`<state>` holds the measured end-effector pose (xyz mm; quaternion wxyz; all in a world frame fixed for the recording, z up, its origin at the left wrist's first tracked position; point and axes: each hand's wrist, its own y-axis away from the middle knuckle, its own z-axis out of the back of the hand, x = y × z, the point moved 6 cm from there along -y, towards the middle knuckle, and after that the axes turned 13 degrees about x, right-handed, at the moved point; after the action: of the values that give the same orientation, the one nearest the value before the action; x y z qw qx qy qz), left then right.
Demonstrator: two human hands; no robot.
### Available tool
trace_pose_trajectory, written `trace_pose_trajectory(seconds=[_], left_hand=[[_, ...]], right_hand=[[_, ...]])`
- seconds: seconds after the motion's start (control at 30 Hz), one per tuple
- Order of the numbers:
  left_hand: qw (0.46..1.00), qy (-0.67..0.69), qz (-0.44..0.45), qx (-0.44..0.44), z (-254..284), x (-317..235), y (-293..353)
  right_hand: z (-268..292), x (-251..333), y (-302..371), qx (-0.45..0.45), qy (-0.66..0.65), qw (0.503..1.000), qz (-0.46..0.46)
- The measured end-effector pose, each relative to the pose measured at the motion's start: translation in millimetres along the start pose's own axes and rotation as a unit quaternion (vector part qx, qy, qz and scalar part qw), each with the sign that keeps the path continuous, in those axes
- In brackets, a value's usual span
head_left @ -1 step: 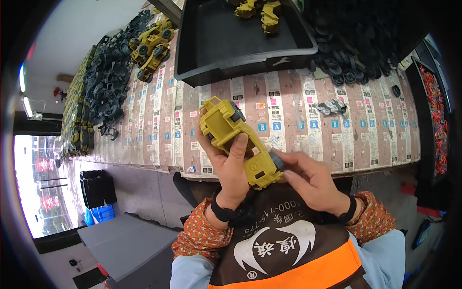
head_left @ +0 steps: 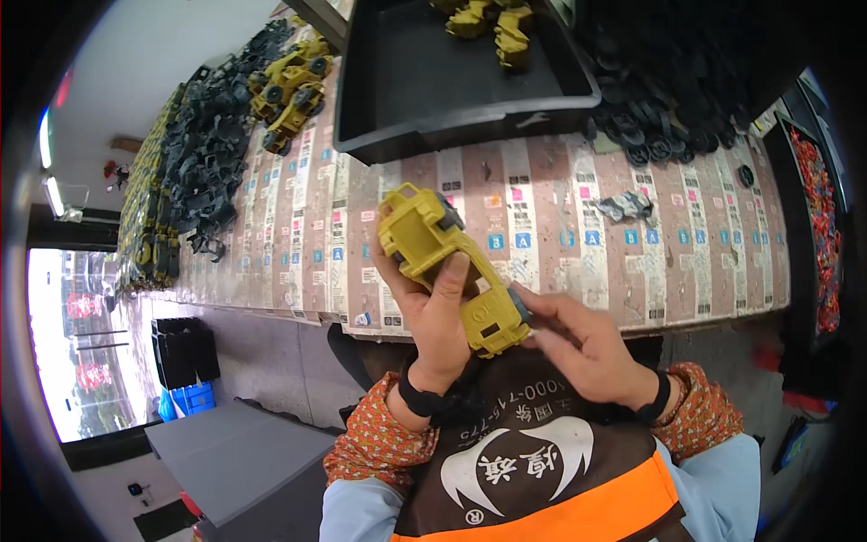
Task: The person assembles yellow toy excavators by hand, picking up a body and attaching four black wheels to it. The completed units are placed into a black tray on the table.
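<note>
"Where is the toy truck [head_left: 477,262]?"

"Held above the near edge of the table [head_left: 578,289]. The left hand [head_left: 438,330] is closed round its yellow body, thumb laid across the middle, fingers behind."

"And the right hand [head_left: 591,348]?"

"At the lower end, forefinger against a dark wheel [head_left: 519,303], thumb by the corner just below. Whether the two truly pinch the wheel cannot be told."

"What has just changed?"

"Very little. The right fingers sit slightly differently about the wheel, and the whole view has shifted a touch. The truck lies in the left hand at nearly the same slant."

"Meaning?"

"Probably the same step, still at that wheel. Whether it is seated is hidden by the fingers."

"And farther out?"

"A crumpled scrap [head_left: 625,206] lies on the table. Beyond the truck stands a black tray [head_left: 470,126] with yellow pieces [head_left: 512,41] in it. Dark wheels are heaped [head_left: 646,126] to its right; yellow vehicles [head_left: 293,99] and a pile of dark parts [head_left: 203,144] lie to its left."
</note>
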<state>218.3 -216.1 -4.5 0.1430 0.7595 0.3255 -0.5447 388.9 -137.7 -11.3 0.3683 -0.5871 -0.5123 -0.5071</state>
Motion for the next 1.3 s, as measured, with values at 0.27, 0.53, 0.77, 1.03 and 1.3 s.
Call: trace_pose_trajectory(seconds=[0.27, 0.53, 0.77, 1.03, 1.3], left_hand=[[0.998, 0.038, -0.043, -0.011, -8, -16, -9], [0.998, 0.019, -0.029, -0.054, 21, -18, -9], [0.998, -0.04, 0.021, -0.04, 35, -26, -18], [0.975, -0.026, 0.221, -0.019, 126, -81, -166], [0.977, -0.112, 0.049, -0.173, 238, -147, -365]], right_hand=[[-12, 10, -5, 0.087, -0.034, 0.996, 0.003], [-24, 8, -29, 0.099, 0.008, 0.994, -0.043], [-21, 8, -53, 0.152, 0.124, 0.979, -0.06], [52, 34, -22, -0.016, 0.238, 0.971, 0.007], [97, 17, 48, -0.17, 0.449, 0.876, 0.054]])
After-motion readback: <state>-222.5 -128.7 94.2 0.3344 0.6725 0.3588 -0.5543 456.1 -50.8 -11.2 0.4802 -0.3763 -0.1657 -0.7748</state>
